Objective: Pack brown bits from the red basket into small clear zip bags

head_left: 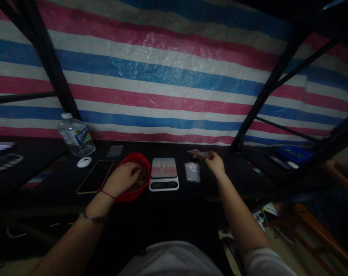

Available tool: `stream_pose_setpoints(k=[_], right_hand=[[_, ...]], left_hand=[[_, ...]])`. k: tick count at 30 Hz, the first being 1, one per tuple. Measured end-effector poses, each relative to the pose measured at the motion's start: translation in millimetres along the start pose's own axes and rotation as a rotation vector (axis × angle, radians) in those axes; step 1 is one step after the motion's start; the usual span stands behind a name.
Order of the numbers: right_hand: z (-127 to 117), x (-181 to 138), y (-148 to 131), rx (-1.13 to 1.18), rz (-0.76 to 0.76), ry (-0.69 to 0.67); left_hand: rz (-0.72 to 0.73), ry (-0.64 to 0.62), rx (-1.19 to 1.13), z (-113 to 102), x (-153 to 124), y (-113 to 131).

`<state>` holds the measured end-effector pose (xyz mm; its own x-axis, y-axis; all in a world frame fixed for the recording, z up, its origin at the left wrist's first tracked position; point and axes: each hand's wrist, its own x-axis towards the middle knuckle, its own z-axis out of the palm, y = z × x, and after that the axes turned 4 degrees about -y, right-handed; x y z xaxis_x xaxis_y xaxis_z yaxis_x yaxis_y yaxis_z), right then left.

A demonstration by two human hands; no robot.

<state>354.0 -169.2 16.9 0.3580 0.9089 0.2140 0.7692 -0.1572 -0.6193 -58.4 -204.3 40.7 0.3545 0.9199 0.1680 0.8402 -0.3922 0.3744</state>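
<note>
My left hand (127, 177) reaches into a red bowl (147, 165), with its fingers curled together over small brown bits (143, 177); whatever lies between the fingertips is hidden. At the back right of the scale, my right hand (215, 165) pinches the edge of a small clear plastic bag (199, 154) with brown pieces inside. Between the two hands stands a white kitchen scale (164, 185) with a shiny plate. Just right of it lies a small bag of white contents (192, 172).
Left of the bowl are a phone (95, 177), a white mouse-like object (84, 162), a flat clear bag (115, 151) and a large clear bottle (77, 135). Dark metal posts (260, 99) frame the black table before a striped sheet. Another person's arm (342, 170) shows far right.
</note>
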Motion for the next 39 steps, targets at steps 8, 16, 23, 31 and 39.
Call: stream_pose_setpoints(k=[8,16,23,31,39], right_hand=[[5,-101,-134,0.277,-0.974,-0.372],[23,-117,-143,0.377,-1.015,-0.371],[31,-140,-143,0.405,-0.782,-0.413],[31,-149,-140,0.321,-0.585,-0.546],[34,-139,-129,0.430,-0.603,-0.697]], left_hand=[[-0.011,-0.152,-0.776,4,-13,41],[-0.052,-0.231,-0.988,-5,-20,48],[0.027,-0.265,-0.968,7,-18,56],[0.038,-0.243,-0.770,18,-25,76],[0.054,-0.267,-0.691,10,-29,83]])
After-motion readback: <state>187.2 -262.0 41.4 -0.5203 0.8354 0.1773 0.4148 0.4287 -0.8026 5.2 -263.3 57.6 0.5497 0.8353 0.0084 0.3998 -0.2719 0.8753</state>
